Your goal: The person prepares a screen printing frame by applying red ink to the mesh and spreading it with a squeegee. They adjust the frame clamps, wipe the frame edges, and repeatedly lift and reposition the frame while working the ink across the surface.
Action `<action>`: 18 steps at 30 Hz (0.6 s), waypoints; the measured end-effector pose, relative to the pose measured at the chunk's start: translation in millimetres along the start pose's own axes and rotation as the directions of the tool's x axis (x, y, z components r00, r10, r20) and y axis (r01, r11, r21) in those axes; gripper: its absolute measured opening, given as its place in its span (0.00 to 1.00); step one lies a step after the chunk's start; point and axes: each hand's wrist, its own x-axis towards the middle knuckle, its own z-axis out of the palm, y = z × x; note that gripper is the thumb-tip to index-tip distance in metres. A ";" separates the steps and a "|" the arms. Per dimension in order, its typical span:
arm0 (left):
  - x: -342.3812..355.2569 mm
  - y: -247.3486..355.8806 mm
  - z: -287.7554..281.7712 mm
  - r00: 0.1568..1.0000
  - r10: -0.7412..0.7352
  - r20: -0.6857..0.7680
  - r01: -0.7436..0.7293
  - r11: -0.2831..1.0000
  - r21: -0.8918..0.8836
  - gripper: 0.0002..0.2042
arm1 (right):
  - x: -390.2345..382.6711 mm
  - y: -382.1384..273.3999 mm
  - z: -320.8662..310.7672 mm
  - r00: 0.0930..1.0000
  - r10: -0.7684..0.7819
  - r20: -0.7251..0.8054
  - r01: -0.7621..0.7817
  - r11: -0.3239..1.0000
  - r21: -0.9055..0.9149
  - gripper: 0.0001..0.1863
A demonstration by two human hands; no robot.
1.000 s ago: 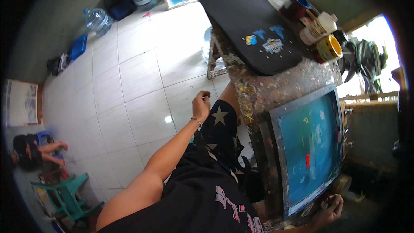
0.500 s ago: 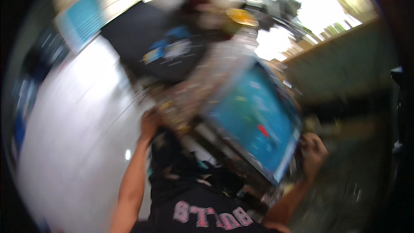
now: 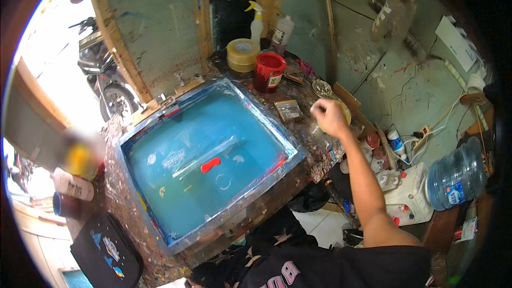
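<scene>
My right hand (image 3: 329,118) is over the right side of the worktable, its fingers curled together. Whatever they might hold is hidden. Behind it shows part of a yellowish round thing (image 3: 347,113). Beside the hand lie a small flat box (image 3: 288,110) and a round tin or lid (image 3: 321,88). A blue-meshed screen printing frame (image 3: 290,145) rests on the table to the left of this hand, apart from it. On its mesh sits a red blob (image 3: 210,165) next to a long clear strip (image 3: 205,156). Only a sliver of skin, perhaps of my left arm or hand, shows at the lower edge.
Beyond the frame stand a red tub (image 3: 269,72), tape rolls (image 3: 242,55), a spray bottle (image 3: 256,23) and another bottle (image 3: 282,34). A black printed panel (image 3: 106,253) is at the near left. Jerrycan (image 3: 413,194) and water bottle (image 3: 456,175) are at right.
My view has swung right and sharpened. My right hand has left the printing frame's edge and is over the table beyond it. My left hand has dropped out of clear sight.
</scene>
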 end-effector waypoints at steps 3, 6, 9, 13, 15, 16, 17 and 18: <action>-14.4 20.0 -9.2 0.998 0.059 -0.007 -0.058 0.991 0.119 0.19 | 57.5 68.8 -7.9 0.994 0.040 -0.098 -0.052 0.991 -0.126 0.09; -6.0 29.5 -0.4 0.996 0.086 0.002 -0.086 0.996 -0.027 0.18 | 123.1 129.2 3.2 0.994 0.109 -0.021 -0.111 0.958 -0.265 0.08; -3.3 16.1 -1.9 0.992 -0.050 0.115 0.067 0.986 -0.151 0.16 | 177.2 169.5 29.4 0.995 0.100 -0.009 -0.098 0.956 -0.277 0.10; -14.9 -2.3 -22.2 0.976 -0.130 0.175 0.155 0.979 -0.132 0.15 | 218.8 196.8 65.3 0.988 0.145 -0.047 -0.152 0.955 -0.255 0.13; -23.8 3.4 -31.0 0.979 -0.139 0.146 0.152 0.985 -0.083 0.15 | 229.6 201.3 82.7 0.992 0.100 -0.078 -0.121 0.929 -0.350 0.14; -26.3 10.9 -34.5 0.975 -0.165 0.151 0.165 0.986 0.012 0.15 | 234.2 202.7 86.9 0.982 0.119 -0.145 -0.161 0.932 -0.325 0.13; -29.7 20.4 -39.7 0.969 -0.196 0.153 0.180 0.977 0.111 0.15 | 236.0 203.9 88.5 0.971 0.138 -0.193 -0.193 0.933 -0.304 0.11; -32.7 31.3 -45.2 0.961 -0.230 0.153 0.195 0.958 0.212 0.15 | 238.6 202.9 88.9 0.957 0.174 -0.234 -0.238 0.930 -0.281 0.10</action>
